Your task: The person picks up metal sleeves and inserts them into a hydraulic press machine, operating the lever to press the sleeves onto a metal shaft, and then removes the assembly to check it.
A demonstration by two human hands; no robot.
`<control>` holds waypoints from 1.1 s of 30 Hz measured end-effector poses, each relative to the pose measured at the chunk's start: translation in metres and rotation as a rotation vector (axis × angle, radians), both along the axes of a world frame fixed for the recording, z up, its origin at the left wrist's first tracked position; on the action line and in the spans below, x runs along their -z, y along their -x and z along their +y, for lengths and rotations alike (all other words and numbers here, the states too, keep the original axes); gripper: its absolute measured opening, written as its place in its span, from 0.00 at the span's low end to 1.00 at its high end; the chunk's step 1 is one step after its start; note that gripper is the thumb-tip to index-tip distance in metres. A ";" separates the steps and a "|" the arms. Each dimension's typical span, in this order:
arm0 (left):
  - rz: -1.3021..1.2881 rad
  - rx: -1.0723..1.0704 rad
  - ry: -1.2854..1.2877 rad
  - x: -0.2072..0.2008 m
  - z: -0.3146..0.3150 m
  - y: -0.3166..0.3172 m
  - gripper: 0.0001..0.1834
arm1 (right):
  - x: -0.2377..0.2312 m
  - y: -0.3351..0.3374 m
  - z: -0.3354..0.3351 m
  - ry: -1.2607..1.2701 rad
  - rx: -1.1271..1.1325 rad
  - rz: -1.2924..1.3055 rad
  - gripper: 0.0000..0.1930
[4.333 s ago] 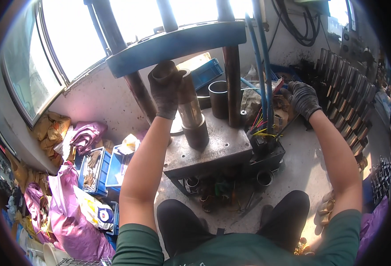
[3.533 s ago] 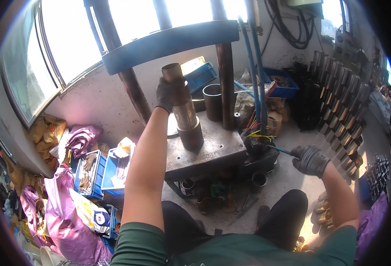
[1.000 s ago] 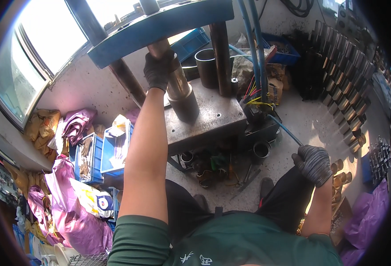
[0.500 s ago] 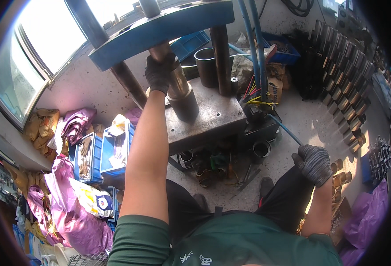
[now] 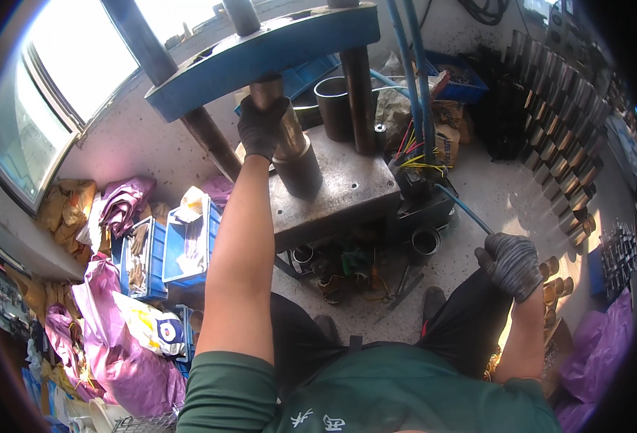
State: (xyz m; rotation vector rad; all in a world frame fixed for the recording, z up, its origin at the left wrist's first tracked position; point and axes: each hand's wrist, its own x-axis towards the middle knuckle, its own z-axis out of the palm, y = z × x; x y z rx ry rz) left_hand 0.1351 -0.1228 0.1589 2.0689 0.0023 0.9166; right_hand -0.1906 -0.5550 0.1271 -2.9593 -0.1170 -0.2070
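My left hand (image 5: 262, 130), in a dark glove, is wrapped around the upper part of a metal cylinder (image 5: 290, 137). The cylinder stands upright in a wider, darker metal sleeve (image 5: 299, 173) on the press table (image 5: 354, 177). Directly above it, the round press ram (image 5: 266, 94) comes down under the blue crossbeam (image 5: 275, 56); the glove partly hides where ram and cylinder meet. Over at the right, my right hand (image 5: 513, 267), in a grey striped glove, is closed on the end of a blue lever (image 5: 465, 209) that slopes up toward the press.
Steel columns (image 5: 362, 101) flank the work, and a large dark tube (image 5: 333, 108) stands behind. Coloured wires (image 5: 423, 164) and blue hoses (image 5: 414, 86) run at the press's right. Stacked metal sleeves (image 5: 560, 144) line the right; blue bins (image 5: 185, 245) and purple sacks (image 5: 116, 339) sit left.
My left hand has shifted slightly down and to the right on the cylinder. The blue crossbeam and ram look slightly lower. My right hand stays on the lever.
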 end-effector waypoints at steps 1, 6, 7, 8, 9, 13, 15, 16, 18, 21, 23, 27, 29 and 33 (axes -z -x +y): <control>-0.011 -0.015 -0.016 0.001 0.001 0.001 0.40 | -0.001 -0.001 0.000 0.008 -0.014 0.007 0.14; -0.014 -0.012 -0.033 0.000 0.001 0.002 0.40 | -0.031 -0.022 -0.006 0.050 -0.085 0.116 0.18; 0.009 -0.037 -0.054 -0.001 0.005 0.003 0.40 | -0.035 -0.036 -0.006 0.099 -0.107 0.015 0.18; 0.029 -0.048 -0.069 -0.003 0.004 0.003 0.40 | -0.044 -0.050 -0.008 0.155 -0.116 -0.086 0.18; 0.030 -0.034 -0.070 -0.004 -0.002 0.002 0.40 | -0.050 -0.074 -0.012 0.113 -0.128 -0.238 0.13; 0.045 -0.028 -0.074 -0.009 -0.005 0.005 0.39 | -0.095 -0.157 -0.007 0.083 -0.286 -0.667 0.07; 0.041 -0.031 -0.087 -0.009 -0.003 0.006 0.39 | -0.103 -0.193 -0.006 0.122 -0.248 -0.743 0.09; 0.050 -0.020 -0.112 -0.010 -0.002 0.006 0.39 | -0.106 -0.209 -0.006 0.175 -0.200 -0.727 0.09; 0.074 0.002 -0.187 -0.016 0.003 0.006 0.38 | -0.117 -0.225 0.002 0.178 -0.134 -0.686 0.10; 0.115 0.119 -0.304 -0.036 0.008 0.009 0.37 | -0.121 -0.244 0.003 0.178 -0.025 -0.613 0.12; 0.129 0.120 -0.327 -0.042 0.004 0.012 0.37 | -0.119 -0.251 0.000 0.170 0.021 -0.581 0.14; -0.189 0.195 -0.346 -0.038 -0.008 0.029 0.35 | -0.117 -0.252 0.002 0.093 0.070 -0.522 0.26; -0.271 0.126 -0.465 -0.034 -0.011 0.042 0.35 | -0.118 -0.245 0.006 0.026 0.087 -0.583 0.40; -0.069 0.811 0.120 -0.002 -0.018 0.089 0.37 | -0.127 -0.231 -0.001 0.018 0.065 -0.543 0.48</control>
